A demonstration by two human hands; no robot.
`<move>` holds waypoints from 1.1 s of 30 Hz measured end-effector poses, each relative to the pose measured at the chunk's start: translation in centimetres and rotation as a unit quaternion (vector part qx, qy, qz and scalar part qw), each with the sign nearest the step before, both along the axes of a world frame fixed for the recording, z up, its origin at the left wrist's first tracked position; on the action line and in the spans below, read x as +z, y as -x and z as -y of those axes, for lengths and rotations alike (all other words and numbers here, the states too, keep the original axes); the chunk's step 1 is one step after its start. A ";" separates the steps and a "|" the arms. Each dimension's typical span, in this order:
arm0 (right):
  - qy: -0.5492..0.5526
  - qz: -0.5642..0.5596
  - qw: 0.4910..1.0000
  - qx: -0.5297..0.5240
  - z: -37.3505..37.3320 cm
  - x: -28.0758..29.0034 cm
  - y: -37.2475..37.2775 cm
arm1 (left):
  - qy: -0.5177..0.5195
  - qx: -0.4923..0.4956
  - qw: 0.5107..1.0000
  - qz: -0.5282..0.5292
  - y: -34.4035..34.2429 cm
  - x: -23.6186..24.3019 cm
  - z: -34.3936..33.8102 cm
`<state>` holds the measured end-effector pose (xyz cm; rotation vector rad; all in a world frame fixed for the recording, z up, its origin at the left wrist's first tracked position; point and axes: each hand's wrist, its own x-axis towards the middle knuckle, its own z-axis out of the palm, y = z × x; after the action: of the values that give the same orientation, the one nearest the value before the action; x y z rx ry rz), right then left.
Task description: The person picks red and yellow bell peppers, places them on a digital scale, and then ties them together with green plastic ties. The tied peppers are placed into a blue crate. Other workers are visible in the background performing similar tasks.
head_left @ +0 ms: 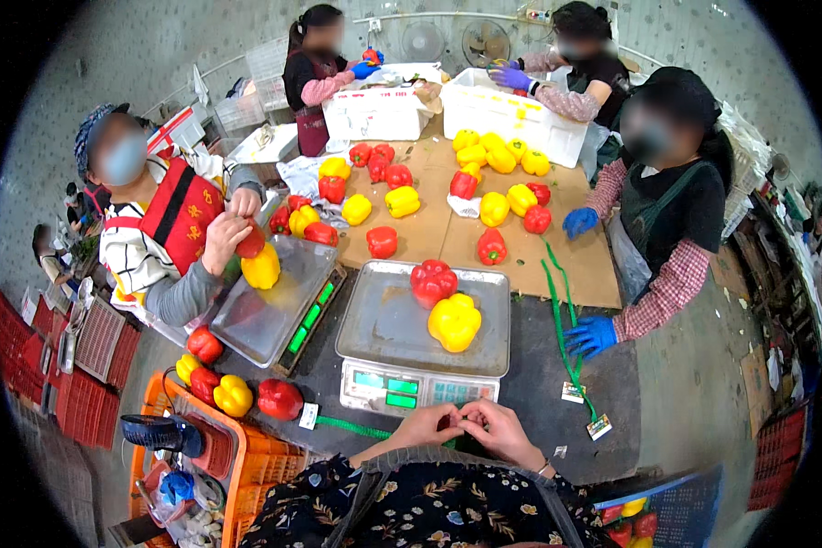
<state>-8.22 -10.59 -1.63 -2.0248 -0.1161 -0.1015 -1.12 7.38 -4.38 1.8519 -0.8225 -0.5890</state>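
My left hand [422, 430] and my right hand [495, 435] meet at the near table edge, fingers closed and pinched together around the end of a green mesh strip [356, 426]; the exact grip is partly hidden. The strip runs left to a white tag [309, 416], beside a red pepper [279, 399]. Just beyond my hands is a white scale [374, 388], its metal tray [384, 329] holding a red pepper [434, 282] and a yellow pepper [454, 322].
Co-workers [169, 219] [662, 219] flank the table; two more stand behind white foam boxes [502, 114]. Loose peppers lie on cardboard [420, 237]; a second scale tray [265, 310] sits left. Green tagged ties [566, 365] lie right. An orange crate [256, 470] and blue crate [680, 511] stand near me.
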 end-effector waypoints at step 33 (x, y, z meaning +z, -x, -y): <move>-0.017 0.025 0.999 0.009 -0.4 1.7 0.3 | -0.016 -0.014 0.997 0.072 -0.1 0.5 -0.4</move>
<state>-8.48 -10.16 0.09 -1.9865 -0.1634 -0.1420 -1.07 7.75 -3.89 1.9322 -0.9401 -0.4923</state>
